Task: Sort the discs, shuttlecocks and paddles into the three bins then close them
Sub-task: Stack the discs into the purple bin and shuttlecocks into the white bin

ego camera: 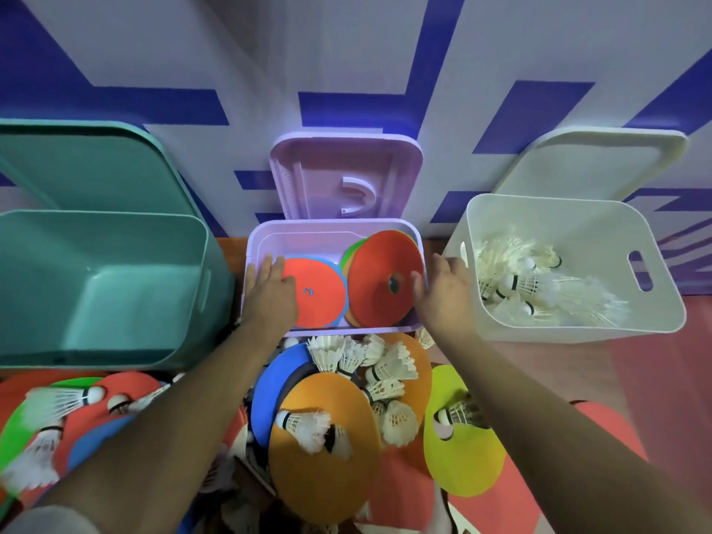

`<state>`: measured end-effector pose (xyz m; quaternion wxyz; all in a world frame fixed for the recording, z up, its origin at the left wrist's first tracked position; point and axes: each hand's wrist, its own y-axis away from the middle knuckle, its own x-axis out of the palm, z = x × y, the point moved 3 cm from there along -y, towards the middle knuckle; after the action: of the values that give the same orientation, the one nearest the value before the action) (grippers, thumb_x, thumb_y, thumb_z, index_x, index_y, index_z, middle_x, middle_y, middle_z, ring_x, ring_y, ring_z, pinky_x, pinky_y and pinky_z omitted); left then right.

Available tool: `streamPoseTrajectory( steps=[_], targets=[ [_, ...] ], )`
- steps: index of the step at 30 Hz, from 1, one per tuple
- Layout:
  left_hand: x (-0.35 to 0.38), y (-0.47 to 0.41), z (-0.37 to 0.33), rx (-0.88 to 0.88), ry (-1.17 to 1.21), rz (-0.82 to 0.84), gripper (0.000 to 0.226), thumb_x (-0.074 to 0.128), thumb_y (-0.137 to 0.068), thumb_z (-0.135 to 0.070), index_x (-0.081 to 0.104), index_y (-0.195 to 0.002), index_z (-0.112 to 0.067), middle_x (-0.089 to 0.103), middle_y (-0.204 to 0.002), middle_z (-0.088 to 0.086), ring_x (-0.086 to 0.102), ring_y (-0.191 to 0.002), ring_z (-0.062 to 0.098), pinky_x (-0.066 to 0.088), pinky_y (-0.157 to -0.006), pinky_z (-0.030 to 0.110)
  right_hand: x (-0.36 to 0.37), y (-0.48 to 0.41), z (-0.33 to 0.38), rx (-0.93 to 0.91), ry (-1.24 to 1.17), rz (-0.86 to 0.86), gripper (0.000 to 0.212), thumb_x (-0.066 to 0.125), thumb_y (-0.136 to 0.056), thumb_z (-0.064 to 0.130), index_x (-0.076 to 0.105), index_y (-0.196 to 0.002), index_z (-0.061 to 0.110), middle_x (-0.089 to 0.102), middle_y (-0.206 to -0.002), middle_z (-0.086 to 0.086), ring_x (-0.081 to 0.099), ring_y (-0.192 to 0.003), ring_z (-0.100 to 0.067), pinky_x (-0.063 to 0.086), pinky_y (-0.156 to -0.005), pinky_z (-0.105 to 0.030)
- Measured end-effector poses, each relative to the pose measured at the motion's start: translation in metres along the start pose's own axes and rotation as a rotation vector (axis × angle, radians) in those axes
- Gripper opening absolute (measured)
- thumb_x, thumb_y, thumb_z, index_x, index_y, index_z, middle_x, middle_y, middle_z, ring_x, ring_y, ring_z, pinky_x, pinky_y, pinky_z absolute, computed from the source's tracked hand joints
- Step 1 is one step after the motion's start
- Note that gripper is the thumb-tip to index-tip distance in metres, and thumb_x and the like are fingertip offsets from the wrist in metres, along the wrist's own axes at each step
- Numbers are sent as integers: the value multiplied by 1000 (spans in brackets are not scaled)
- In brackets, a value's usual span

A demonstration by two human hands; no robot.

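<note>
Three open bins stand against the wall: a teal bin on the left holding nothing, a purple bin in the middle, a white bin on the right with several shuttlecocks. Inside the purple bin my left hand lies with straight fingers on a flat red disc. A second red disc leans tilted at the bin's right side, and my right hand touches its edge at the bin's rim. On the floor in front lie an orange disc, a yellow-green disc, a blue disc and loose shuttlecocks.
Each bin's lid leans against the blue-and-white wall behind it: teal lid, purple lid, white lid. More red, green and blue discs with shuttlecocks lie at the lower left. The floor is red.
</note>
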<state>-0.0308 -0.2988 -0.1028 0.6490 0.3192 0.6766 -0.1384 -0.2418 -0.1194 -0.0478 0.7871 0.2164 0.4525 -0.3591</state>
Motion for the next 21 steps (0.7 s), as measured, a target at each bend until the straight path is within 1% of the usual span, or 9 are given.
streamPoseTrajectory(
  steps=[2,4,7,10,12,14,17,19,21],
  targets=[
    [-23,12,-7,-25,323,-85,33,51,-90,-13,61,-121,-7,46,-139,14,44,-129,32,31,-112,42,-14,16,1,-31,-93,-62,26,57,-91,24,60,-111,6,54,-106,-14,50,-107,-33,41,-92,-39],
    [-45,38,-15,-54,583,-163,25,52,-91,-12,65,-112,-10,55,-118,7,56,-105,23,44,-94,34,-27,41,2,-61,-187,-69,17,55,-91,18,60,-103,7,50,-99,-5,52,-99,-28,42,-85,-35],
    [-60,95,-34,30,723,-203,16,52,-94,-12,66,-101,-15,56,-104,-4,57,-87,11,44,-80,22,-29,90,-2,-95,-260,6,9,56,-91,12,60,-98,7,45,-90,1,54,-93,-26,44,-78,-35],
    [-39,142,-41,103,706,-119,14,51,-96,-16,64,-99,-20,57,-98,-7,56,-83,8,45,-72,24,-16,132,-14,-92,-282,97,11,59,-89,11,62,-99,8,49,-90,1,57,-89,-26,47,-78,-37],
    [-19,167,-38,95,700,-55,20,47,-97,-8,63,-103,-17,58,-101,-5,57,-88,7,46,-78,27,-5,155,-23,-79,-254,195,12,59,-88,13,62,-99,9,54,-94,-3,58,-87,-25,47,-78,-37],
    [-2,186,-35,58,688,45,36,39,-93,6,61,-113,-14,56,-115,-2,55,-107,9,45,-89,25,6,174,-27,-77,-217,276,16,58,-90,18,60,-103,9,55,-100,-6,59,-89,-26,47,-80,-37],
    [13,206,-32,83,540,147,64,37,-79,18,54,-130,-18,45,-135,-5,42,-122,7,36,-83,15,15,195,-33,-44,-114,347,22,55,-93,32,56,-102,12,53,-101,-4,59,-89,-26,49,-77,-40],
    [20,211,-30,145,450,183,72,38,-77,20,49,-137,-19,44,-142,-2,39,-132,15,38,-96,24,21,203,-35,-67,-75,402,24,57,-90,32,58,-103,12,54,-103,-5,57,-96,-27,47,-80,-40],
    [29,213,-29,168,373,235,74,38,-79,18,43,-142,-21,42,-146,-1,36,-136,20,37,-105,34,27,208,-36,-123,-20,454,27,58,-88,28,62,-108,10,56,-112,-8,52,-107,-30,43,-90,-38]
  ],
)
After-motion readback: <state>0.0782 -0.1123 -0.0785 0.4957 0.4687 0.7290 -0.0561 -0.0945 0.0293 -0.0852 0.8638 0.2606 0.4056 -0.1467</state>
